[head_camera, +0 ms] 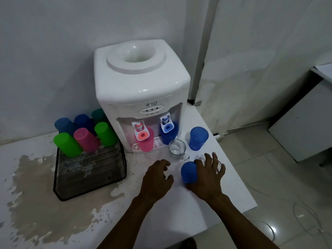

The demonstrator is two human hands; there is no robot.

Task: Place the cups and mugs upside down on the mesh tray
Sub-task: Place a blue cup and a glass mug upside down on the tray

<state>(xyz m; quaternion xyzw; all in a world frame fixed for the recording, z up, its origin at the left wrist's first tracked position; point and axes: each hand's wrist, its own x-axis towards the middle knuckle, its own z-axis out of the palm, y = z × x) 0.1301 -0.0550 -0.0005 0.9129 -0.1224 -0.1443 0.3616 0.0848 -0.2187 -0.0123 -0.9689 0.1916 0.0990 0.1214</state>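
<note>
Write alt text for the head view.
The right hand grips a blue plastic cup on the white table; the left hand hovers open. Six coloured cups sit inverted on the black mesh tray beside a white water dispenser.

Both bare forearms reach forward from the bottom edge of the view, angled inward toward each other as they extend. The left hand (157,178) is palm-down, its wrist roughly level, its fingers curled loosely and parted, with the thumb bent toward the right; it closes on nothing. The right hand (209,175) lies just beside it, also palm-down, with the fingers spread wide and stretched forward, the back of the hand facing the camera. Its thumb side presses against a blue cup (188,172), and its fingertips reach over something clear that is mostly hidden beneath them. Whether the right hand's grip has fully closed cannot be told.
</note>
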